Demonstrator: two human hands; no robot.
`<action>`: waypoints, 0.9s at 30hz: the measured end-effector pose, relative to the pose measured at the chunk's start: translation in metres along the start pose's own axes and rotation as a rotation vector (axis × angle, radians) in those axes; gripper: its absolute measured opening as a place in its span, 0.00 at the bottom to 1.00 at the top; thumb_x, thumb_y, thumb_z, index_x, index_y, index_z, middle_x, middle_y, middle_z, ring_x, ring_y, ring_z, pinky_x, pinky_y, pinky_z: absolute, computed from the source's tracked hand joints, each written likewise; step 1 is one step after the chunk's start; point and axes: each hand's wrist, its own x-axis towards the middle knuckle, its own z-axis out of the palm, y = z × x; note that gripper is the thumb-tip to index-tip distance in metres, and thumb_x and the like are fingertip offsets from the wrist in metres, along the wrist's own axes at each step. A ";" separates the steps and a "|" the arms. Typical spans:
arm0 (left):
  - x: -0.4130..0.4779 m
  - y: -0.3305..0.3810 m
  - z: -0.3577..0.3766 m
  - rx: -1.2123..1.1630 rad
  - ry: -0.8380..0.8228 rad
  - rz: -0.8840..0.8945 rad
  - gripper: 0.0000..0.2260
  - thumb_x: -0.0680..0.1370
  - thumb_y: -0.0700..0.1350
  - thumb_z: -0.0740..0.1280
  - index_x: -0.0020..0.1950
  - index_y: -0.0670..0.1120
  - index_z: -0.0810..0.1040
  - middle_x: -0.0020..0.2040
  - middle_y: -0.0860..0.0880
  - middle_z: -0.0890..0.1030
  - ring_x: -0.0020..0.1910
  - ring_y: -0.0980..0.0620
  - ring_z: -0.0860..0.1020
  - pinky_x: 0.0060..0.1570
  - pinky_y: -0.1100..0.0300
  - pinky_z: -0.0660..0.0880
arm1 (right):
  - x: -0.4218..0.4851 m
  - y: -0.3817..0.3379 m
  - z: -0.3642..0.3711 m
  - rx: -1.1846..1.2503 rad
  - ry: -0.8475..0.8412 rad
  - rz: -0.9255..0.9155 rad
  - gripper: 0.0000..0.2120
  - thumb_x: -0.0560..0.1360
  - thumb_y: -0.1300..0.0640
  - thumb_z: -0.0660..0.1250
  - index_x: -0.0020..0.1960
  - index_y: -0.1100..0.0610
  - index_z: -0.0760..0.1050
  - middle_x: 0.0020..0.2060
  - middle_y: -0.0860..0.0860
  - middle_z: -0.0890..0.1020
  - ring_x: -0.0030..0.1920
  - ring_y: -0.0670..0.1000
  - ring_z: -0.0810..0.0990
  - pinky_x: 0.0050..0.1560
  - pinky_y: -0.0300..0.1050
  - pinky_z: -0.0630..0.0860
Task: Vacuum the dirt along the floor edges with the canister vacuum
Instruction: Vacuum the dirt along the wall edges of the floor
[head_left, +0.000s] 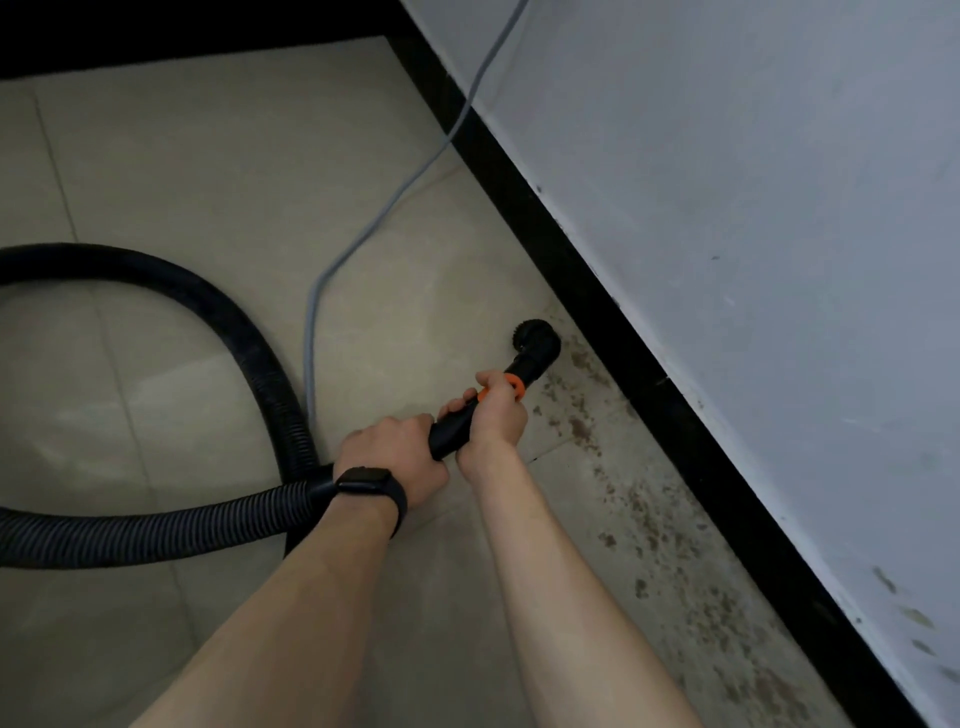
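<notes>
Left hand, right hand both gripping black plastic vacuum wand; I steady round brush on brown dirt, one o'clock.

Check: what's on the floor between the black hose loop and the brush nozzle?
A grey cable runs along the tiles between the hose loop and the brush nozzle; otherwise bare tile, per the head view.
</notes>
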 end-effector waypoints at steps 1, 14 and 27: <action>0.002 -0.002 -0.002 -0.014 -0.009 -0.009 0.07 0.72 0.53 0.62 0.49 0.56 0.73 0.41 0.51 0.77 0.38 0.47 0.75 0.34 0.57 0.66 | 0.001 0.000 0.003 -0.024 0.005 -0.014 0.05 0.74 0.66 0.66 0.46 0.59 0.71 0.26 0.52 0.72 0.21 0.51 0.70 0.26 0.43 0.72; 0.034 0.007 -0.002 -0.015 0.195 -0.069 0.06 0.75 0.52 0.61 0.46 0.53 0.64 0.44 0.52 0.81 0.44 0.47 0.79 0.46 0.51 0.61 | 0.024 -0.019 0.032 -0.080 0.057 -0.134 0.02 0.77 0.63 0.67 0.49 0.60 0.74 0.31 0.54 0.74 0.22 0.49 0.72 0.28 0.44 0.76; 0.070 0.011 0.000 -0.072 0.249 -0.165 0.03 0.76 0.48 0.61 0.45 0.53 0.67 0.36 0.53 0.75 0.35 0.48 0.71 0.44 0.52 0.60 | 0.060 -0.027 0.054 -0.121 0.077 -0.203 0.11 0.77 0.63 0.66 0.59 0.64 0.76 0.32 0.55 0.76 0.21 0.49 0.75 0.29 0.46 0.78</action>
